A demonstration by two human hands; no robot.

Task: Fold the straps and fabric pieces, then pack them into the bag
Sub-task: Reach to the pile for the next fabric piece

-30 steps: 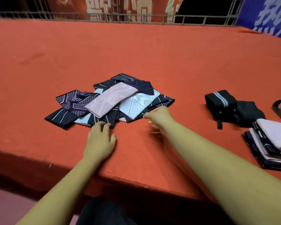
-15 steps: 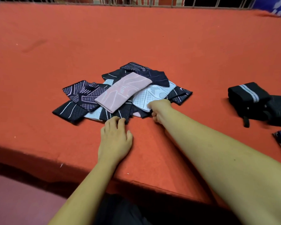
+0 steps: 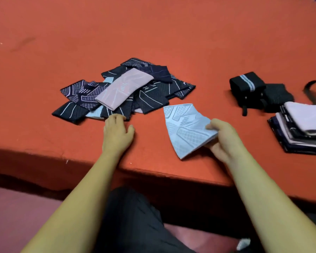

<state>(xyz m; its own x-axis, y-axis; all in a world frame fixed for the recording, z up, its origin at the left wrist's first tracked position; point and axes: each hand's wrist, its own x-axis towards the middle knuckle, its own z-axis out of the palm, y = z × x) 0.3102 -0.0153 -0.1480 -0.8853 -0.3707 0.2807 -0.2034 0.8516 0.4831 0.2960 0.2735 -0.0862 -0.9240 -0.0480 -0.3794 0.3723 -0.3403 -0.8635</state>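
Note:
A loose pile of patterned fabric pieces (image 3: 150,96), mostly dark navy with a pink one (image 3: 123,90) on top, lies on the red table. My right hand (image 3: 222,137) is shut on the corner of a light blue patterned piece (image 3: 185,127), held apart from the pile near the table's front edge. My left hand (image 3: 118,132) rests flat on the table, its fingertips touching the pile's near edge. Rolled black straps (image 3: 248,88) lie to the right. A stack of folded pieces (image 3: 303,128) sits at the far right.
The red table (image 3: 171,33) stretches far back behind the pile. Its front edge (image 3: 153,172) runs just below my hands. A black strap loop (image 3: 312,88) lies at the right edge, behind the folded stack. No bag is in view.
My right hand has pulled the light blue piece out of the pile, toward me and to the right. My left hand has stayed at the pile's near edge.

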